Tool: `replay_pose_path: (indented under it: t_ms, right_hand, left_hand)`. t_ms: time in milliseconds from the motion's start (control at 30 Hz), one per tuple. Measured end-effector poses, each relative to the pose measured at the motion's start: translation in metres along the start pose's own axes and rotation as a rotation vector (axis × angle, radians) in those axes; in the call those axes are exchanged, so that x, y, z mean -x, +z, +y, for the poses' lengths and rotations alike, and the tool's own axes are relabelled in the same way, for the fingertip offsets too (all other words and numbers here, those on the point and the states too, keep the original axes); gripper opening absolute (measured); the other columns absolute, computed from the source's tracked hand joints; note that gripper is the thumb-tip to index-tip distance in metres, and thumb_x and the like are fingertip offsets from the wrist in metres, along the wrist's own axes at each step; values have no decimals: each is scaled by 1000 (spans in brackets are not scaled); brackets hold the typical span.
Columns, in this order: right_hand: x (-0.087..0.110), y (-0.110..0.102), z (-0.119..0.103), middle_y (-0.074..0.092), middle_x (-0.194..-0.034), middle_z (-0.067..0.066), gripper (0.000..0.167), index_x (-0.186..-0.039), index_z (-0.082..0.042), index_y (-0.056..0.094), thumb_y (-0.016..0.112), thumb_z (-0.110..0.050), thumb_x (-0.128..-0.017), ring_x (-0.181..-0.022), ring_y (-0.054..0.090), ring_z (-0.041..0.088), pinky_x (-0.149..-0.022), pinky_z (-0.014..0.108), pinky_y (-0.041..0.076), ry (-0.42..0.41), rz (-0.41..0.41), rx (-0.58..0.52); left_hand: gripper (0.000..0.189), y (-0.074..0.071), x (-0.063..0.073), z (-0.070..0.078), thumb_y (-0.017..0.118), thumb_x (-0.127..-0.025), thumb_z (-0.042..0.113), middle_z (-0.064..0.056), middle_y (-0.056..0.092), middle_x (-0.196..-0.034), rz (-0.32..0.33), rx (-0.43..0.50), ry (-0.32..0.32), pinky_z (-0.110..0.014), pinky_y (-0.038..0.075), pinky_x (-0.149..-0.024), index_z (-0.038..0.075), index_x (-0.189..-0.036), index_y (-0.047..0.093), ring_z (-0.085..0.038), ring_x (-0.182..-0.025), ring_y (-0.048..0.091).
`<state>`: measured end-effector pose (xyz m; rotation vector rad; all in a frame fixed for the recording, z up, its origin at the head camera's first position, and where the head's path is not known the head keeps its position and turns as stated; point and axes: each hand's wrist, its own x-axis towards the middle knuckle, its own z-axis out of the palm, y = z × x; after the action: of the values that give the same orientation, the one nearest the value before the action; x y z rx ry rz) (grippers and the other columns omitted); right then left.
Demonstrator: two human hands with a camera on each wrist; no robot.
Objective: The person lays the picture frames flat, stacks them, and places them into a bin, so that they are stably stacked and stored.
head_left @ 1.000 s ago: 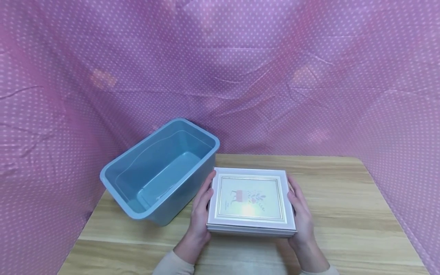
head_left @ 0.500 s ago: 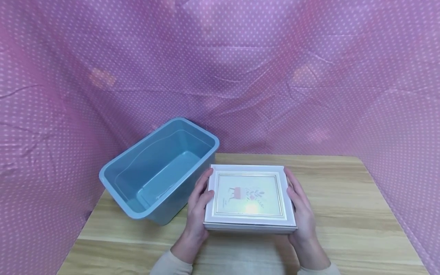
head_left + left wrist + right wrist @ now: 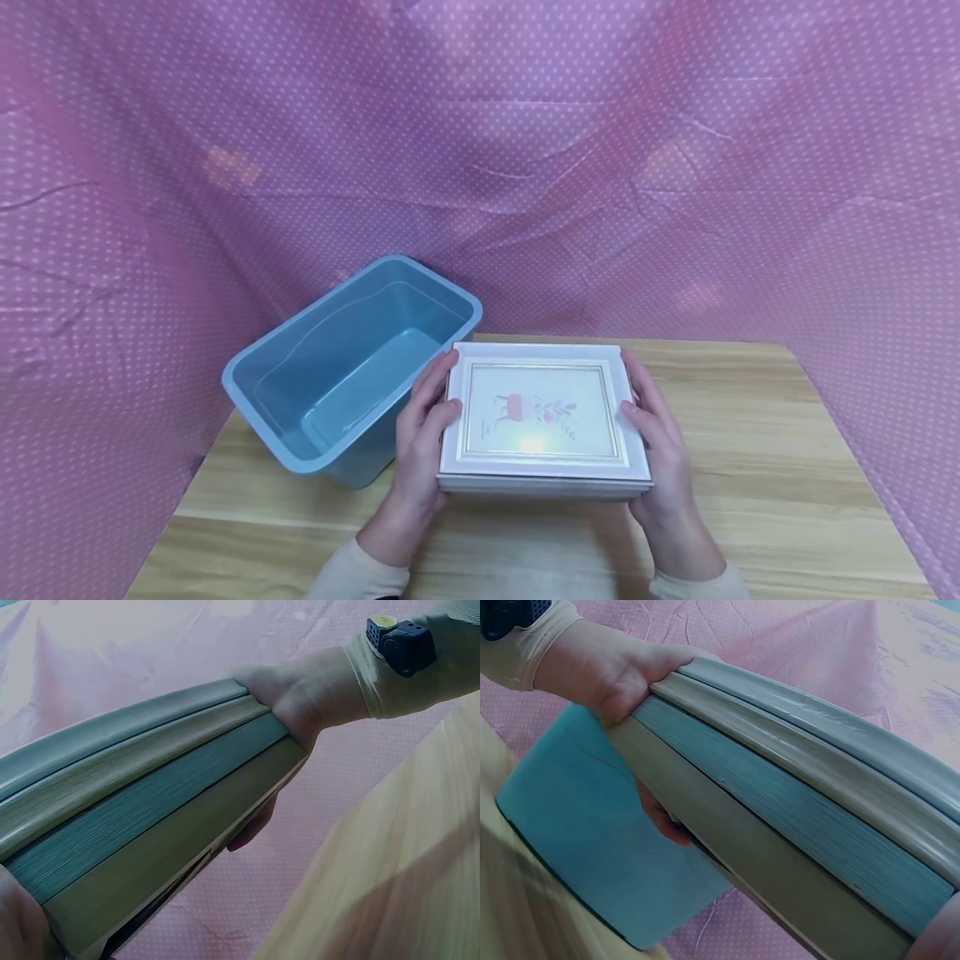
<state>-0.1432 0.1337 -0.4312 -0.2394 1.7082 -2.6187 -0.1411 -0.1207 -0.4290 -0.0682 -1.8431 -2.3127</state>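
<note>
A stack of picture frames [image 3: 540, 408] is held level between both hands, in front of the person. The top one has a white border and a print of a pink animal with flowers, lit by a glare spot. My left hand [image 3: 420, 446] grips the stack's left end, thumb on the upper face and fingers curled along the side. At the opposite end, my right hand [image 3: 663, 454] grips it the same way. Bluish and tan layered edges of the stack [image 3: 150, 802] show in the left wrist view, and fingers reach underneath. The stack is raised above the table.
A blue plastic bin [image 3: 258, 358] stands at the left, its inside bare. Its right rim lies close to the stack's far left corner. Beneath everything is a wood-grain table [image 3: 757, 467]. Pink dotted cloth [image 3: 525, 167] hangs around the back and sides.
Both hands have moved the stack slightly up and away from the person, and a little left toward the bin. The grip looks the same, and the bin has stayed put.
</note>
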Motion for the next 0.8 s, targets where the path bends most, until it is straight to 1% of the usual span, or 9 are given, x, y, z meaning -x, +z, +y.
replay_pose_path:
  t_ms: [67, 167, 267, 367, 533, 600, 633, 700, 800]
  right_hand:
    - [-1, 1, -4, 25, -173, 6, 60, -172, -17, 26, 33, -13, -113, -154, 31, 20, -119, 25, 37, 2, 6, 6]
    - [-3, 2, -10, 26, -172, 9, 55, -169, -16, 36, 33, -13, -113, -150, 35, 23, -115, 26, 42, 12, 26, 16]
    - [-6, 4, -15, 27, -172, 10, 52, -165, -14, 43, 34, -12, -114, -149, 37, 25, -112, 25, 47, 27, 34, 21]
    - [-10, 8, -22, 24, -175, 8, 51, -163, -14, 46, 34, -11, -114, -154, 32, 24, -117, 27, 41, 37, 26, 29]
    - [-17, 14, -32, 24, -176, 4, 52, -162, -12, 48, 36, -8, -112, -159, 25, 25, -127, 39, 25, 34, 16, 24]
    - [-20, 16, -36, 24, -177, 3, 53, -162, -11, 48, 36, -7, -111, -160, 23, 26, -129, 41, 23, 32, 7, 22]
    - [-22, 16, -38, 25, -177, 2, 53, -163, -11, 47, 36, -7, -111, -160, 23, 26, -129, 41, 23, 31, 2, 23]
    - [-24, 18, -41, 21, -179, 1, 54, -164, -10, 44, 36, -6, -111, -163, 19, 25, -132, 42, 20, 26, -23, 33]
    - [-29, 20, -45, 22, -178, 1, 56, -166, -10, 42, 37, -5, -110, -162, 19, 26, -131, 41, 22, 19, -50, 36]
  left_hand:
    - [58, 1, -2, 3, 47, -102, 5, -10, 29, -175, 7, -4, -3, -57, 16, -133, 6, -160, 51, -29, -164, 22]
    - [56, 3, -5, 8, 48, -102, 6, -10, 30, -175, 26, -12, -6, -58, 15, -134, 5, -159, 53, -29, -165, 21]
    - [56, 4, -7, 13, 49, -102, 6, -8, 34, -173, 43, -27, -12, -57, 18, -134, 6, -158, 54, -28, -164, 23]
    - [56, 4, -8, 20, 49, -102, 6, -7, 36, -172, 54, -52, -5, -58, 21, -133, 7, -157, 55, -29, -163, 25]
    - [57, 3, -12, 32, 50, -101, 9, -6, 36, -172, 60, -95, -9, -58, 23, -131, 11, -157, 56, -29, -161, 27]
    - [57, 2, -14, 37, 50, -101, 9, -4, 37, -171, 63, -107, -15, -57, 25, -130, 13, -157, 57, -28, -160, 30]
    - [57, 2, -15, 40, 50, -101, 9, -4, 37, -171, 63, -110, -16, -56, 27, -128, 13, -157, 57, -29, -158, 33]
    - [56, 2, -17, 46, 50, -101, 9, -3, 37, -170, 65, -120, -13, -53, 30, -126, 14, -157, 57, -30, -154, 38]
    - [56, 1, -20, 53, 51, -100, 8, -3, 38, -168, 73, -118, 0, -48, 35, -122, 12, -156, 58, -31, -149, 44]
